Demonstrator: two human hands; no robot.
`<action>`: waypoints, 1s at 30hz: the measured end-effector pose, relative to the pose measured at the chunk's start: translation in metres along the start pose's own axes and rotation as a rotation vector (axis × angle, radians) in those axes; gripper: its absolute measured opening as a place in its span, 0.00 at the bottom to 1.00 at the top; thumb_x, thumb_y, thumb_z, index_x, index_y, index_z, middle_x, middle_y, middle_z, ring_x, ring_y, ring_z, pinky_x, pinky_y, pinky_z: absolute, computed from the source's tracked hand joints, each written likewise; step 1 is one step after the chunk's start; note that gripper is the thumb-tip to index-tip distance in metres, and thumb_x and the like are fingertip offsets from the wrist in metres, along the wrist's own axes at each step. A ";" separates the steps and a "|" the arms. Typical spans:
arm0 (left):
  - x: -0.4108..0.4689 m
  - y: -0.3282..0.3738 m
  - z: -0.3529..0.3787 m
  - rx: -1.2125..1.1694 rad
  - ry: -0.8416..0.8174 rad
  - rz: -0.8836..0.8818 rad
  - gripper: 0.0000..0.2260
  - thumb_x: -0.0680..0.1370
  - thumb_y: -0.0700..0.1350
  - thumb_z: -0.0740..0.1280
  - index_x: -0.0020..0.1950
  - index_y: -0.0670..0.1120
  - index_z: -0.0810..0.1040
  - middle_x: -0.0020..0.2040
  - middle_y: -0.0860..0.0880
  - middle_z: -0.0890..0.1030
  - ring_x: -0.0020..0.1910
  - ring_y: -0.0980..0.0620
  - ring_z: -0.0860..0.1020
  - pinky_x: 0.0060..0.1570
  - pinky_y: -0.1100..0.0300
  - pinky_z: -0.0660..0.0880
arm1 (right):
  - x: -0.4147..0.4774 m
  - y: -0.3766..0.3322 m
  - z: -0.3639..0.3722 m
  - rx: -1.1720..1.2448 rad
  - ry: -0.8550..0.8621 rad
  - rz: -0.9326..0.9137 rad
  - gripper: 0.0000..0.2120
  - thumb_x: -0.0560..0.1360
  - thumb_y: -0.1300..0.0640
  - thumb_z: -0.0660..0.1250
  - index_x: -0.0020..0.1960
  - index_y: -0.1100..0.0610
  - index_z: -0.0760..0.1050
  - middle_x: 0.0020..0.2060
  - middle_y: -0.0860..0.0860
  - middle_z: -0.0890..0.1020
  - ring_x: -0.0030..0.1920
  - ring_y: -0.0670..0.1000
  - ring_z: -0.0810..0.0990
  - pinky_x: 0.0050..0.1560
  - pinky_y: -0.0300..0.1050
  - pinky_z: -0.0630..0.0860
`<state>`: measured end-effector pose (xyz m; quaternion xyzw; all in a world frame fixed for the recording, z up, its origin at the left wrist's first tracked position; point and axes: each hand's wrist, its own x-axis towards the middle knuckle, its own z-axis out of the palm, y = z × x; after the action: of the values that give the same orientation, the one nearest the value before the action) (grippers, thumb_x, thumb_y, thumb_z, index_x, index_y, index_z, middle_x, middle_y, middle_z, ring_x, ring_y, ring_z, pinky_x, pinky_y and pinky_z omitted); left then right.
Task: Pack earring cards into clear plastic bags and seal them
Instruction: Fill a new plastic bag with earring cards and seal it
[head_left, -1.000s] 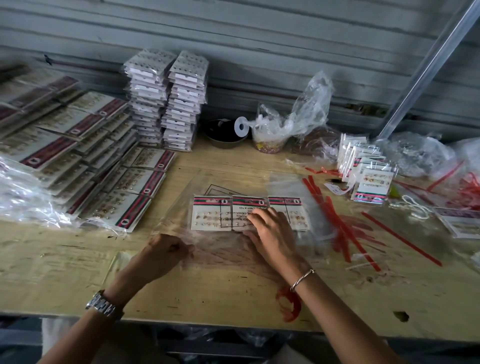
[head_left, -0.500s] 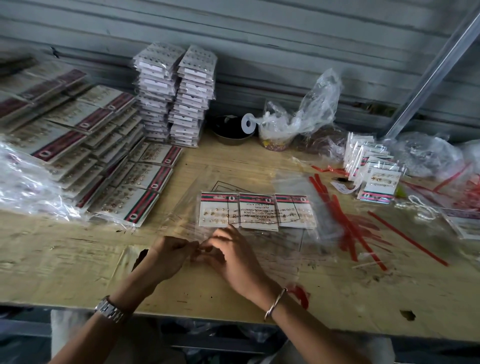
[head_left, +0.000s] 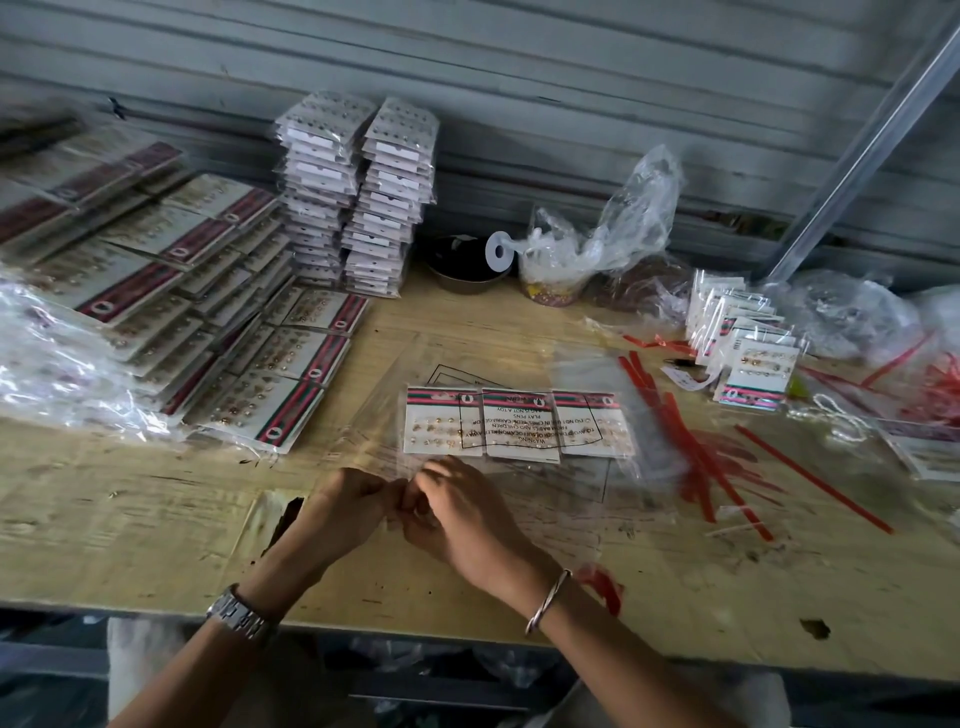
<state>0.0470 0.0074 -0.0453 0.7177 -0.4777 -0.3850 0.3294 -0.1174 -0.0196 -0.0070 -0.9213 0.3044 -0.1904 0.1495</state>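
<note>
A clear plastic bag (head_left: 587, 483) lies flat on the wooden table (head_left: 156, 519), with three earring cards (head_left: 517, 423) side by side inside it. A printed warning shows on the film over the cards. My left hand (head_left: 345, 512) and my right hand (head_left: 462, 512) meet at the bag's near left edge, just below the left card. Both pinch the film there with curled fingers. What lies between the fingertips is hidden.
Rows of bagged earring cards (head_left: 249, 379) cover the left side. Two tall stacks of cards (head_left: 358, 192) stand at the back. Red peel strips (head_left: 691, 441) litter the right, near a small pile of cards (head_left: 748, 358). A dark bowl (head_left: 462, 270) and crumpled bags (head_left: 613, 234) sit behind.
My right hand left the cards, where it was pressing, and came back to the bag's near edge beside my left hand. Both now pinch the film together.
</note>
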 end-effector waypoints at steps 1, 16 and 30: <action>0.000 0.001 0.000 -0.002 0.014 -0.008 0.16 0.77 0.44 0.67 0.30 0.54 0.82 0.27 0.51 0.79 0.28 0.59 0.73 0.32 0.58 0.70 | 0.000 0.000 0.000 0.004 0.019 0.004 0.06 0.76 0.55 0.67 0.47 0.58 0.76 0.46 0.52 0.77 0.48 0.51 0.74 0.49 0.47 0.73; -0.002 -0.001 0.002 0.079 0.028 -0.033 0.18 0.76 0.44 0.66 0.25 0.51 0.77 0.21 0.55 0.71 0.21 0.60 0.66 0.26 0.65 0.63 | 0.003 -0.003 0.001 0.011 -0.012 0.020 0.04 0.73 0.59 0.70 0.43 0.59 0.77 0.42 0.51 0.77 0.44 0.51 0.74 0.43 0.47 0.74; 0.007 -0.008 0.001 0.000 0.067 -0.050 0.16 0.76 0.47 0.67 0.33 0.37 0.77 0.24 0.52 0.69 0.25 0.58 0.65 0.28 0.60 0.62 | -0.007 -0.001 0.012 -0.003 0.062 0.036 0.09 0.73 0.68 0.69 0.50 0.59 0.72 0.48 0.52 0.74 0.49 0.48 0.72 0.46 0.32 0.62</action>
<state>0.0516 0.0035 -0.0541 0.7417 -0.4484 -0.3690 0.3355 -0.1167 -0.0125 -0.0193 -0.9096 0.3255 -0.2157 0.1420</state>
